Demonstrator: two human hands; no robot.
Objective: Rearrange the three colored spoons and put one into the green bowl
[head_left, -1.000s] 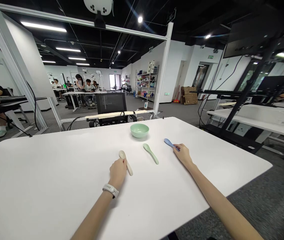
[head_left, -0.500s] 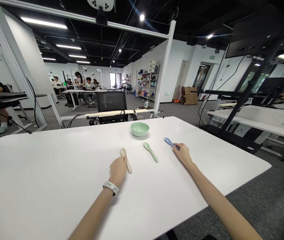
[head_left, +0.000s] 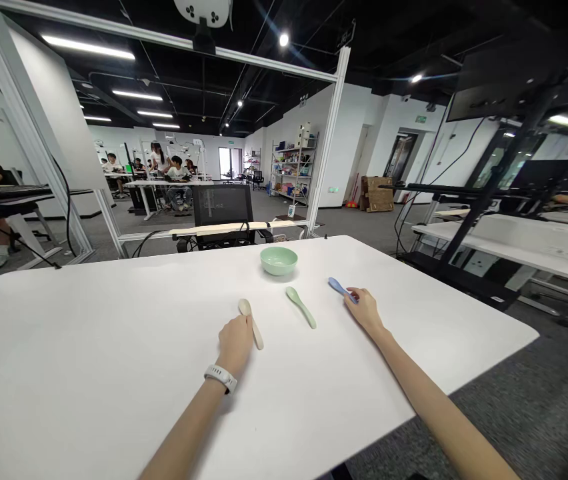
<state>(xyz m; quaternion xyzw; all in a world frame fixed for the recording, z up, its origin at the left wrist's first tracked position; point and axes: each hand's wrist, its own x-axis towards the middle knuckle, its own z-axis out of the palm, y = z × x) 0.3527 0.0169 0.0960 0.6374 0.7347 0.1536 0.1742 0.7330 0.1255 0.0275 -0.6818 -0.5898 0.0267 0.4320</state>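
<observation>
Left hand (head_left: 235, 343) pinches a slender cream spoon (head_left: 245, 307), right hand (head_left: 364, 311) a smooth blue spoon (head_left: 337, 285) nearer the right edge of the white counter (head_left: 104, 347).

White desk (head_left: 114, 347), spoons in a loose row. Left hand (head_left: 235, 345), pale band (head_left: 221, 377) on wrist, touches beige spoon (head_left: 245, 307); its grip is largely hidden by the hand's back. Right hand (head_left: 364, 311) has blue spoon (head_left: 336, 285) by the handle end, bowl end pointing far left. Green spoon (head_left: 302, 309) lies between, untouched. Green bowl (head_left: 279, 262) upright on the far side. Beyond: mesh chair (head_left: 223, 205), metal frame (head_left: 333, 133), stocked shelves (head_left: 294, 167); people seated far left.
</observation>
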